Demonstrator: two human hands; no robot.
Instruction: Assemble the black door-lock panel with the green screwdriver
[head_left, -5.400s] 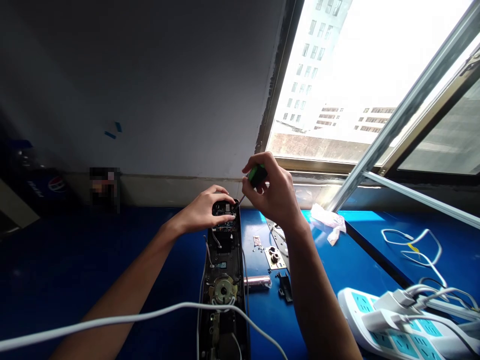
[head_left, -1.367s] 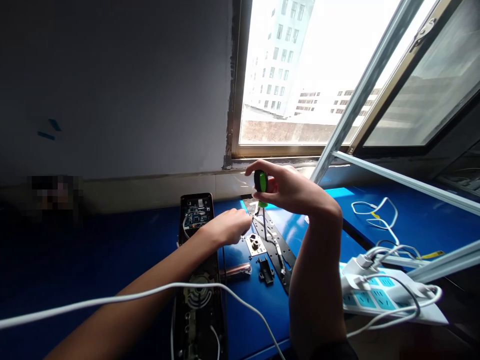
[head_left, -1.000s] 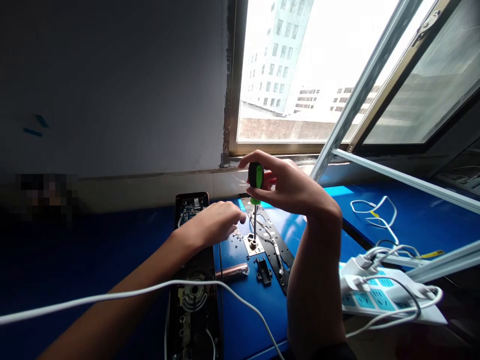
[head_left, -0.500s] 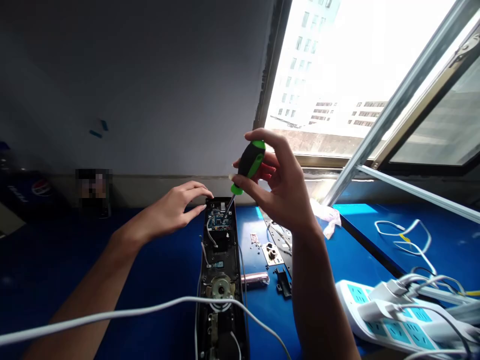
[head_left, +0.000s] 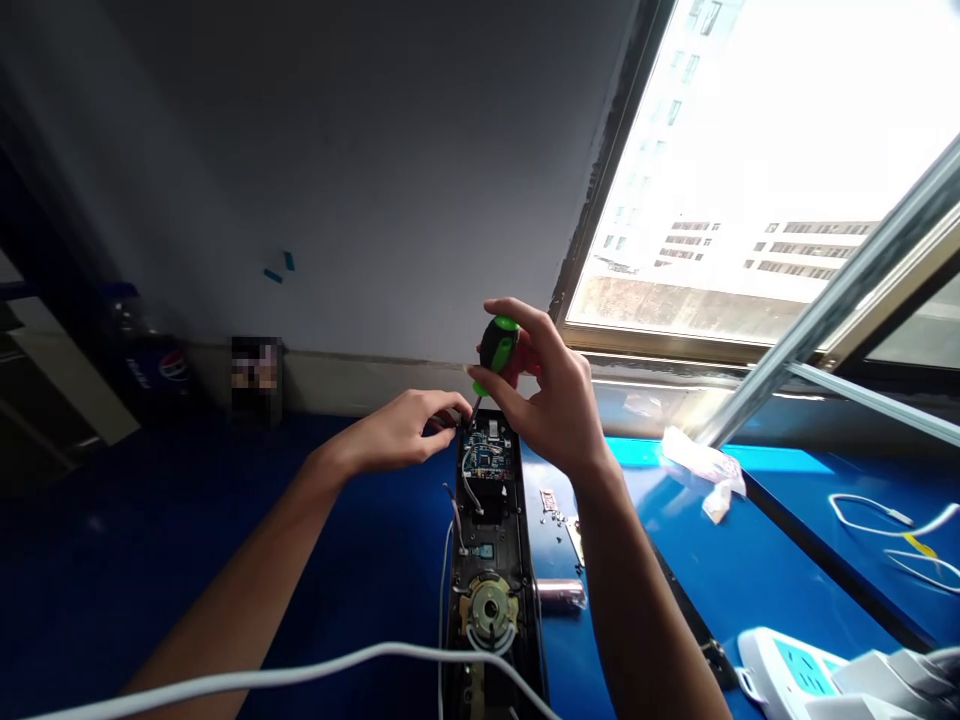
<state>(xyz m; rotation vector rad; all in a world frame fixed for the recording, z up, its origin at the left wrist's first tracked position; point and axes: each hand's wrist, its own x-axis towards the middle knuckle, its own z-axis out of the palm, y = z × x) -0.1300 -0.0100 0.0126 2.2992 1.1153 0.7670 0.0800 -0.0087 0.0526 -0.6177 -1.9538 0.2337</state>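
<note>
My right hand (head_left: 551,390) is closed around a green and black screwdriver (head_left: 499,345). Its shaft slants down to the upper left corner of a long black speaker housing (head_left: 530,560), which lies open on the blue table. At that same corner my left hand (head_left: 401,430) has thumb and fingers curled against the housing's edge, close to the screwdriver's tip. Inside the housing sit a circuit board (head_left: 487,455) with white wires and, further down, a round metal speaker driver (head_left: 490,608). The exact contact of the tip is too small to make out.
Small screws (head_left: 559,520), a pink-wrapped cylinder (head_left: 561,596) and a partly hidden metal plate (head_left: 574,540) lie right of the housing. A white cable (head_left: 375,652) crosses the foreground. A power strip (head_left: 787,670) stands lower right, and crumpled plastic (head_left: 701,460) lies near the window.
The screwdriver went from the metal plate on the right back to the housing, now at its upper left corner. My left hand moved in to that corner. The view swung left.
</note>
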